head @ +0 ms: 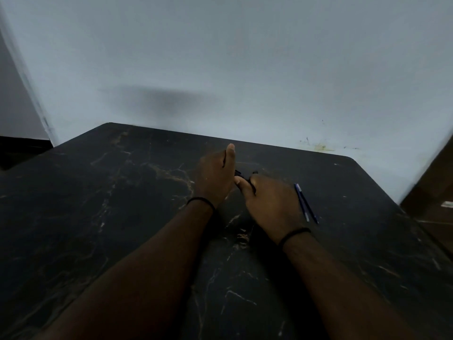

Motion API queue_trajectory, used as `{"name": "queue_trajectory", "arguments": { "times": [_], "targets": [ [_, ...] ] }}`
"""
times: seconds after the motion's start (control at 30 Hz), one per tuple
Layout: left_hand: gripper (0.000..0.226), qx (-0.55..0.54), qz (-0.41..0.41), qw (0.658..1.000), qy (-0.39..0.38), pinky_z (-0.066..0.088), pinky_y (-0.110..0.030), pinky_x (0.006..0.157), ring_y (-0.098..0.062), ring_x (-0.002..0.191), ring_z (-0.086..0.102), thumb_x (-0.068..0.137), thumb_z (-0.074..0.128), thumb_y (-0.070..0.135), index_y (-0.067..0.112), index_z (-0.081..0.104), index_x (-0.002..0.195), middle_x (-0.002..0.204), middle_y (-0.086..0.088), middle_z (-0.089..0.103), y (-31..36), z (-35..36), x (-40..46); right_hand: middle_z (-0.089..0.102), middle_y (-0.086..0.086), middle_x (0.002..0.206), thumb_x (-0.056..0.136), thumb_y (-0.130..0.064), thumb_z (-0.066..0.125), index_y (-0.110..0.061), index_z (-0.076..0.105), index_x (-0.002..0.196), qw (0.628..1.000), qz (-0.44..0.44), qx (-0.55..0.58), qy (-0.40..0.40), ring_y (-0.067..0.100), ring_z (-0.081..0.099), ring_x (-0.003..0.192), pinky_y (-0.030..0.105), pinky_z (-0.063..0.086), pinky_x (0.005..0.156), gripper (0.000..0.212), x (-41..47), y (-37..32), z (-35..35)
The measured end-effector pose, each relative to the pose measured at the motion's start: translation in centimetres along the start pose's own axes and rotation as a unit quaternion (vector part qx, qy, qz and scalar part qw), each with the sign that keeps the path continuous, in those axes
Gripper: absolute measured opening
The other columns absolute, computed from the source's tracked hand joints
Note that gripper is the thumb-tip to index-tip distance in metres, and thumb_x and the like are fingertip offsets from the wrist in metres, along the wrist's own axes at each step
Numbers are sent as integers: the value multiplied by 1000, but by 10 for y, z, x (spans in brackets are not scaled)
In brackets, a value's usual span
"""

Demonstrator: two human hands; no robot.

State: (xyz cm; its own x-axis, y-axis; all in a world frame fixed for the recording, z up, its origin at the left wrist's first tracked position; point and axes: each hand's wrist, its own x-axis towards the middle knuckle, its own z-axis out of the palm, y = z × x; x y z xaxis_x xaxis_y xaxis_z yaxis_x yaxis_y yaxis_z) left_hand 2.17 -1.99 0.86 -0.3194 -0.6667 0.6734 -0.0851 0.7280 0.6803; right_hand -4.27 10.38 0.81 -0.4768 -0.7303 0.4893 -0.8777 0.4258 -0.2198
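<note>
My left hand (215, 175) stands on edge over the dark marble table (110, 204), thumb straight and pointing away from me; its fingers are hidden behind the palm. My right hand (269, 204) lies close beside it, fingers curled under and thumb pressed toward the left hand. A small black object (241, 174) shows between the two hands, pinched by my right thumb and fingers; its shape is mostly hidden and it blends with the table. Whether my left hand also holds it cannot be made out. Each wrist wears a thin black band.
Two blue pens (305, 203) lie side by side on the table just right of my right hand. A pale wall (245, 69) rises directly behind the table's far edge. A brown surface (431, 192) stands at the right.
</note>
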Motion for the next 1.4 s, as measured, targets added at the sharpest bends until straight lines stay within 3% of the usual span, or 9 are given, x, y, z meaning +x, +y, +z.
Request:
{"name": "queue_trajectory", "arguments": {
  "times": [0.23,0.37,0.63,0.77,0.9,1.03,1.17,1.33,1.4],
  "targets": [
    [48,128,-111,985,21,36,-27,54,-12,53,45,104,36,39,21,49,61,57,2,48,-18,-17,10,52,-7,64,99,-63,32,-24,52,73,999,38,34,4,5,48,58,27,34,52,51,2,24,0],
    [41,338,-129,929,-72,48,-38,79,-30,89,63,102,39,37,10,68,94,96,-13,68,-33,-30,15,50,-9,62,100,-60,34,-22,52,74,996,77,50,21,8,50,61,32,40,61,50,4,31,1],
    [39,432,-168,882,-88,38,-43,97,-36,115,51,97,48,40,7,61,114,122,-19,57,-38,-25,13,52,-9,69,102,-50,37,-25,44,72,994,53,91,19,12,52,66,31,35,58,40,1,26,-5],
    [27,262,-105,959,33,43,-41,87,-27,99,53,102,42,30,7,57,103,106,-13,57,-26,-23,14,60,0,91,106,-36,35,-17,58,102,990,26,126,53,18,52,79,33,41,72,31,1,22,-7],
    [25,-14,-48,998,33,40,-26,62,-9,68,46,102,49,28,13,57,83,78,2,53,-6,-9,8,52,-10,75,106,-38,33,-20,56,115,981,4,169,90,15,54,69,32,40,63,30,-1,22,-8],
    [37,-334,-204,906,-162,31,-20,39,-10,47,38,101,48,36,8,66,116,105,-5,74,7,-2,4,55,-5,71,106,-41,34,-21,52,100,966,50,238,86,11,55,66,35,44,59,28,2,24,-5],
    [36,-459,-207,807,-309,19,-18,37,-8,51,33,102,46,26,4,59,127,131,-10,64,7,-2,2,57,-5,67,106,-37,36,-17,61,91,933,92,347,19,11,54,61,34,43,61,35,6,20,2],
    [31,-497,-203,770,-346,19,-16,39,-7,59,41,103,43,23,12,62,125,133,-7,63,2,-4,3,40,-10,52,106,-38,39,-18,58,89,730,169,638,-177,3,24,38,12,20,38,33,9,19,-7],
    [25,-503,-206,775,-323,23,-14,37,-3,49,48,102,44,21,11,66,109,120,-9,70,3,-2,2,37,-9,52,106,-39,39,-18,55,88,698,177,662,-207,2,20,38,9,18,38,32,9,19,-11]
  ]
}}
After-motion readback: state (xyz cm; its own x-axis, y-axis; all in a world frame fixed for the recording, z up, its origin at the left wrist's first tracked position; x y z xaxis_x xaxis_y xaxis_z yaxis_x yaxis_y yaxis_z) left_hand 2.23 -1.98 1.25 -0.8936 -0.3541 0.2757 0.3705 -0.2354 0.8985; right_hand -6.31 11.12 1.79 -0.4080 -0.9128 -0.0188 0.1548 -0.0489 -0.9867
